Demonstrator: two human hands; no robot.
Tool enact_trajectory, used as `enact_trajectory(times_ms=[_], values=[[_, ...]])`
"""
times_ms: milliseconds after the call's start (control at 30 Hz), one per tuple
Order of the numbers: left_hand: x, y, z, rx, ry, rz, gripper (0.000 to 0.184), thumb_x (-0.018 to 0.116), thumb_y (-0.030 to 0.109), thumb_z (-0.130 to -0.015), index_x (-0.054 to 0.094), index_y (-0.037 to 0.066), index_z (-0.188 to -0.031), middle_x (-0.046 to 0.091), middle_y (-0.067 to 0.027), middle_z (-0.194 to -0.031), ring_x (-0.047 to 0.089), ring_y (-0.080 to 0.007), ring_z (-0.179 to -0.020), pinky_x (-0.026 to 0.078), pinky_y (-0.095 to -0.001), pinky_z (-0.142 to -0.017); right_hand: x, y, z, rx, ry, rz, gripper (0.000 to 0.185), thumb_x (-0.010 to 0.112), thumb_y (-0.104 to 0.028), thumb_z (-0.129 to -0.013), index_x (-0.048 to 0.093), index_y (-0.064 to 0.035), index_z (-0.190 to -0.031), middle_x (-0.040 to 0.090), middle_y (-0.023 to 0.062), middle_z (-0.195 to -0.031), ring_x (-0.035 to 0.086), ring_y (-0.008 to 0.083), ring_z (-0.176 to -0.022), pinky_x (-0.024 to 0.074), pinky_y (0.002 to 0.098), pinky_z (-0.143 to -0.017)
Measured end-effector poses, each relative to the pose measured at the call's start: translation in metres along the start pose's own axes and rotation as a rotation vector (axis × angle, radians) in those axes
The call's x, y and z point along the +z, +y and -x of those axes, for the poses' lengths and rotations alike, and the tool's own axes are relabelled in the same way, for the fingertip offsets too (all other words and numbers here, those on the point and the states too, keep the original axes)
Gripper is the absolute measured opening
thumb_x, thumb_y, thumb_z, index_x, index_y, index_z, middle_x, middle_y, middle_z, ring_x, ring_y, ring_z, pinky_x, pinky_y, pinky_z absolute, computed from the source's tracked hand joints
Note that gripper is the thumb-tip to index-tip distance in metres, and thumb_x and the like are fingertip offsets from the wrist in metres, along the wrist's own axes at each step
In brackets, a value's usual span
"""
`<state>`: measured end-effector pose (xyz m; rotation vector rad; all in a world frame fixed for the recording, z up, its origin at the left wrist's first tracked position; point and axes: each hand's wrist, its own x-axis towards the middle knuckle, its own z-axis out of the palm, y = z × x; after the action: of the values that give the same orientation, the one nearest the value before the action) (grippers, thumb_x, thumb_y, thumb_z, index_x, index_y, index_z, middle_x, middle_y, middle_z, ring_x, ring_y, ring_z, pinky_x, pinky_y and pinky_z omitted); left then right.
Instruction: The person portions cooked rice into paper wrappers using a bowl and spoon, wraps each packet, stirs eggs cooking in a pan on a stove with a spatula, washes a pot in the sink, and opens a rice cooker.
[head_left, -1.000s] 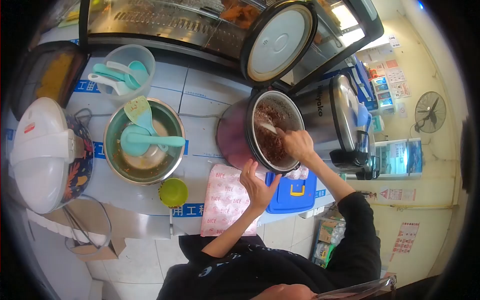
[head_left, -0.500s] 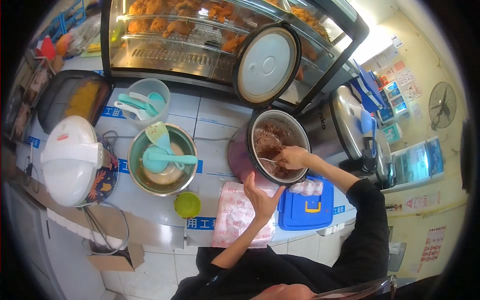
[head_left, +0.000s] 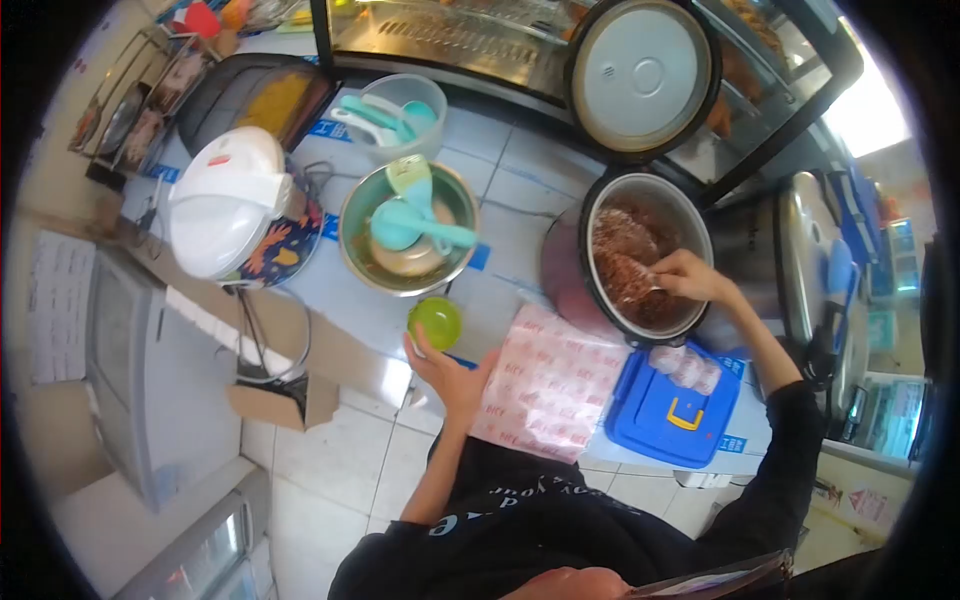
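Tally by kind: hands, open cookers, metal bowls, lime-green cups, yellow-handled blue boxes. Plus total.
Hands: 2 (left hand, right hand)
Open cooker: 1
Metal bowl: 1
Lime-green cup: 1
Yellow-handled blue box: 1
Total: 6

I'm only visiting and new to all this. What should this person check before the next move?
1. Cooker lid raised: ok.
2. Right hand gripping a utensil in the cooker: ok, though mostly hidden.
3. Left hand closed around the green bowl: not ok; fingers at its near side, thumb spread away.
4. Fingers touching that bowl firmly: cannot tell.
5. Pink printed paper spread beside the cooker: ok.
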<state>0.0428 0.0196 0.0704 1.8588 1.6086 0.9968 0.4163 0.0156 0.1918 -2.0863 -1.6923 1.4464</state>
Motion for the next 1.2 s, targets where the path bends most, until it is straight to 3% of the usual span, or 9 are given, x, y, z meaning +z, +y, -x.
enact_trajectory(times_ms=[100, 300, 433, 500, 567, 667, 800, 1133, 1200], values=[[0.023, -0.052, -0.006, -0.11, 0.003, -0.11, 0.099, 0.083, 0.023, -0.058, 0.025, -0.001, -0.134, 0.03, -0.0226, -0.132, 0.029, -0.0386, -0.124, 0.024, -0.0459, -0.103, -0.004, -0.005, 0.008, -0.036, 0.016, -0.073, 0.031, 0.051, -0.016, -0.078, 0.066, -0.0028, -0.101, 0.056, 0.0058, -0.061, 0.051, 0.0105, -0.054, 0.0429, 0.0275, -0.053], [0.045, -0.073, -0.004, -0.096, 0.231, 0.323, 0.091, 0.08, 0.007, -0.058, 0.024, 0.002, -0.129, 0.036, -0.017, -0.123, 0.038, -0.0332, -0.118, 0.033, -0.0444, -0.1, 0.002, -0.015, 0.05, -0.007, 0.216, -0.176, 0.029, 0.049, -0.017, -0.081, 0.067, -0.0025, -0.099, 0.054, 0.0028, -0.058, 0.049, 0.0091, -0.052, 0.0406, 0.0265, -0.048], [-0.01, 0.044, -0.019, 0.094, 0.145, 0.641, 0.088, 0.08, 0.006, -0.057, 0.027, 0.003, -0.127, 0.037, -0.0149, -0.122, 0.041, -0.0295, -0.115, 0.035, -0.0422, -0.099, 0.009, -0.028, 0.093, 0.101, 0.291, -0.375, 0.029, 0.049, -0.018, -0.082, 0.068, -0.0048, -0.1, 0.046, -0.002, -0.053, 0.04, 0.0055, -0.045, 0.0299, 0.023, -0.039], [-0.016, 0.112, -0.043, 0.191, -0.176, 0.643, 0.091, 0.081, 0.008, -0.056, 0.026, 0.002, -0.128, 0.037, -0.0149, -0.123, 0.042, -0.0294, -0.114, 0.035, -0.0391, -0.099, 0.015, -0.036, 0.11, 0.155, 0.415, -0.588, 0.027, 0.048, -0.017, -0.085, 0.068, -0.0024, -0.097, 0.043, -0.004, -0.052, 0.034, 0.0038, -0.043, 0.0241, 0.0209, -0.038], [0.002, 0.152, -0.059, 0.385, -0.323, 0.523, 0.095, 0.08, 0.007, -0.053, 0.024, 0.002, -0.13, 0.037, -0.0161, -0.121, 0.041, -0.0307, -0.113, 0.035, -0.0371, -0.097, 0.019, -0.047, 0.122, 0.139, 0.497, -0.597, 0.027, 0.048, -0.018, -0.085, 0.067, -0.0035, -0.097, 0.044, -0.0022, -0.053, 0.037, 0.0043, -0.044, 0.0281, 0.0221, -0.039], [0.036, 0.21, -0.069, 0.449, -0.38, 0.493, 0.097, 0.078, 0.006, -0.05, 0.023, 0.002, -0.131, 0.037, -0.0178, -0.119, 0.041, -0.0338, -0.112, 0.036, -0.0381, -0.096, 0.034, -0.04, 0.122, 0.061, 1.044, 0.044, 0.029, 0.047, -0.015, -0.079, 0.066, -0.0079, -0.1, 0.06, 0.0178, -0.065, 0.062, 0.0331, -0.062, 0.0478, 0.0441, -0.057], [0.068, 0.244, -0.063, 0.423, -0.443, 0.51, 0.098, 0.078, 0.003, -0.048, 0.024, 0.003, -0.13, 0.035, -0.0181, -0.118, 0.039, -0.0358, -0.111, 0.036, -0.0405, -0.095, 0.062, -0.066, 0.116, 0.305, 1.092, 0.453, 0.046, 0.051, -0.011, -0.079, 0.05, -0.0124, -0.125, 0.06, 0.0159, -0.073, 0.062, 0.0323, -0.064, 0.0498, 0.042, -0.056], [0.083, 0.238, -0.08, 0.637, -0.504, 0.551, 0.109, 0.082, 0.007, -0.045, 0.019, 0.005, -0.133, 0.036, -0.0154, -0.117, 0.039, -0.0308, -0.114, 0.032, -0.0381, -0.099, 0.084, -0.055, 0.136, 0.051, 1.17, 0.388, 0.053, 0.053, -0.006, -0.078, 0.047, -0.0181, -0.129, 0.05, 0.009, -0.069, 0.056, 0.0291, -0.053, 0.0454, 0.0385, -0.048], [0.087, 0.232, -0.091, 0.663, -0.513, 0.569, 0.109, 0.082, 0.007, -0.044, 0.019, 0.005, -0.133, 0.036, -0.0155, -0.118, 0.039, -0.0304, -0.114, 0.032, -0.0378, -0.099, 0.059, -0.056, 0.145, 0.061, 1.217, 0.372, 0.036, 0.052, -0.014, -0.084, 0.054, -0.0166, -0.12, 0.055, 0.0119, -0.071, 0.058, 0.0315, -0.058, 0.0446, 0.0417, -0.051]])
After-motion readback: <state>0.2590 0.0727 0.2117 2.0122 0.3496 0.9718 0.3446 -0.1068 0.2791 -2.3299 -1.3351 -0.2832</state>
